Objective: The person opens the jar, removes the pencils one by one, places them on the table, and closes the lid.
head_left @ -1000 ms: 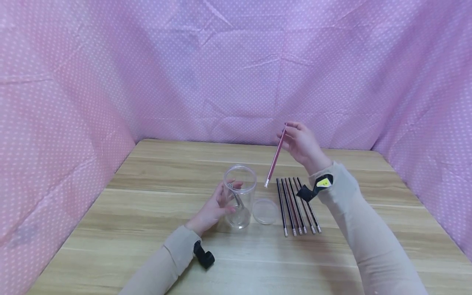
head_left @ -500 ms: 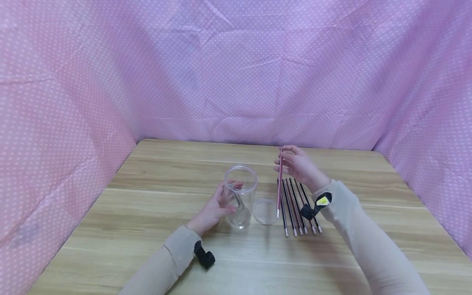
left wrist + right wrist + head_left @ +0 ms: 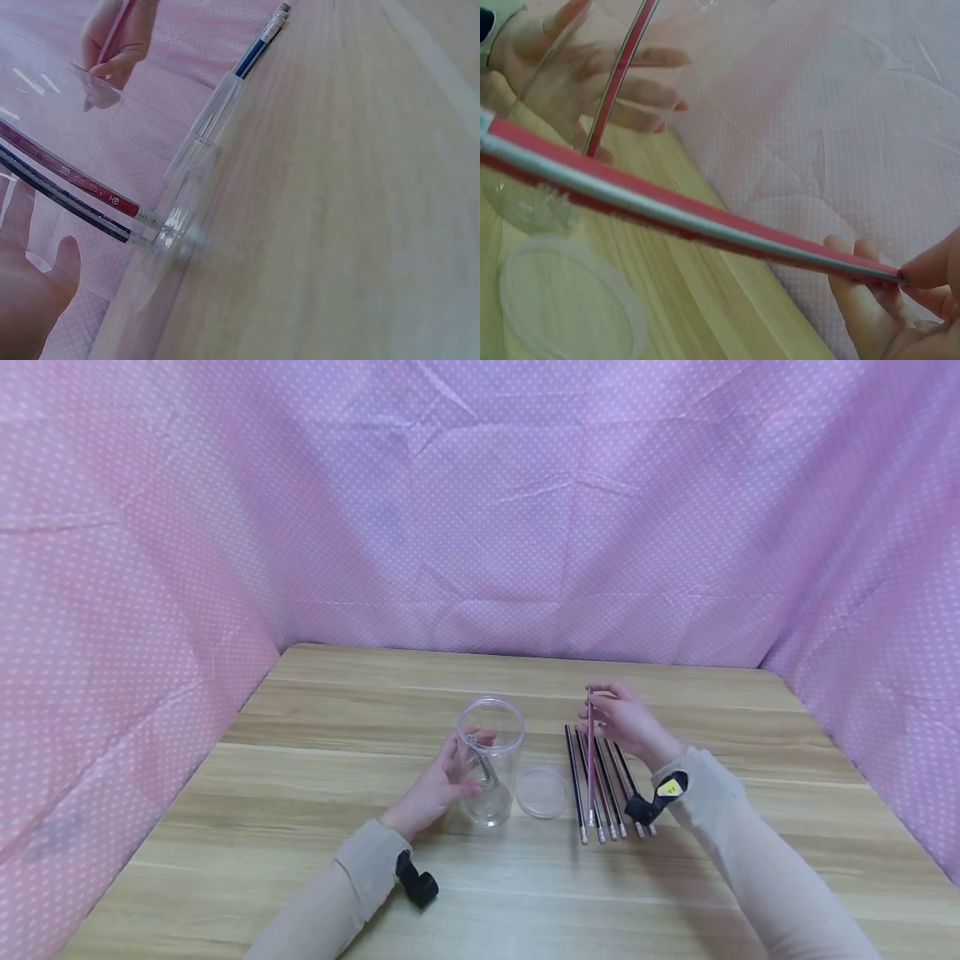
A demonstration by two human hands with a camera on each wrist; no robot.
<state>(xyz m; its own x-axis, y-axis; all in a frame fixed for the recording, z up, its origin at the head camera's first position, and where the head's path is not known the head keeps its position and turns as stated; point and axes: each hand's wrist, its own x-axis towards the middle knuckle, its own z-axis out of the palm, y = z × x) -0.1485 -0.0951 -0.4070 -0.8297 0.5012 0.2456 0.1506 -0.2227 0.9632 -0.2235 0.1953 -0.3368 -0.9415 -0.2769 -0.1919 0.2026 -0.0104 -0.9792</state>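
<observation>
My left hand [image 3: 442, 781] holds an upright clear plastic jar [image 3: 487, 806], thumb on the near side and fingers behind. Inside it lean a red pencil [image 3: 79, 178] and a dark pencil [image 3: 67, 196], as the left wrist view shows. My right hand [image 3: 626, 722] pinches another red pencil [image 3: 705, 217] near its upper end between thumb and fingers. That pencil hangs almost vertically, eraser end down, over a row of pencils [image 3: 576, 793] on the table. Whether its lower end touches them I cannot tell.
A round clear lid [image 3: 542, 793] lies flat between the jar and the row, which holds several dark and reddish pencils side by side. The wooden table [image 3: 337, 710] is bounded by a pink dotted cloth [image 3: 480, 527] at the back and sides.
My right hand has come down and then to the right with the red pencil, which has swung from slanted to nearly vertical. My left hand and the jar have stayed put.
</observation>
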